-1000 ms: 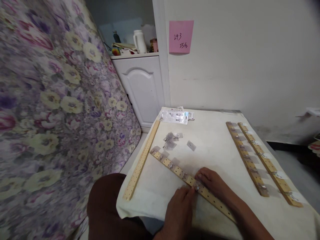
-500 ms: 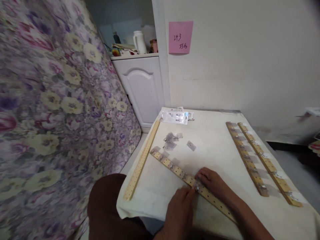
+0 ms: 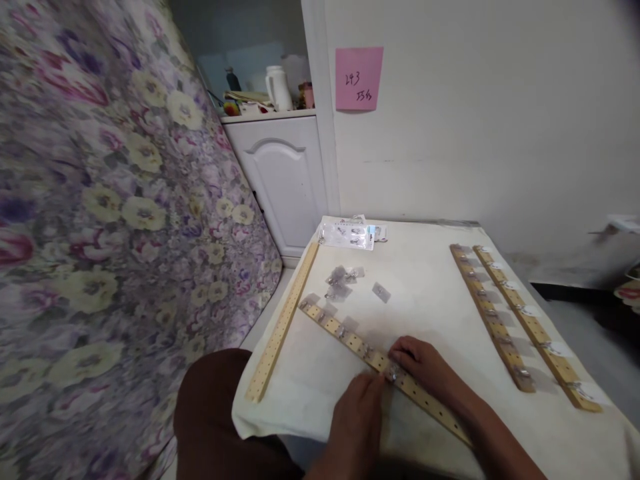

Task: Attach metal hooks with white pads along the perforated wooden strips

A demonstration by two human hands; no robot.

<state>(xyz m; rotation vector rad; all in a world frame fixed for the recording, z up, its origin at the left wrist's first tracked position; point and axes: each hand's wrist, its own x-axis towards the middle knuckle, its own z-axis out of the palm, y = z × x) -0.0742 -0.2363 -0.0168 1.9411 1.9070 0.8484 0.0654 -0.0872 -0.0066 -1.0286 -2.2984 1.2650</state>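
A narrow wooden strip [image 3: 420, 395] with rows of holes slants across the table in front of me. Along its upper left part sit several small shiny metal pieces with clear plastic cards [image 3: 353, 324]. My left hand [image 3: 356, 410] is closed, its fingertips at the strip's near edge, beside a metal piece [image 3: 393, 371]. My right hand [image 3: 423, 363] lies across the far edge at that same piece, fingers curled and pressed together. Whatever its fingertips hold is hidden. Beyond the strip lie a loose pile of carded metal pieces [image 3: 340, 280] and a single clear card [image 3: 381, 292].
Another holed wooden strip [image 3: 280, 327] runs along the table's left edge. Two strips bearing metal pieces, one brown [image 3: 493, 319] and one lighter [image 3: 537, 330], lie at the right. Clear packaging [image 3: 347, 236] rests at the back. A floral curtain [image 3: 120, 233] hangs at the left.
Both hands stay at the same metal piece, with only a slight shift of the left hand. The view has tilted a little; the strips and loose cards lie as before.
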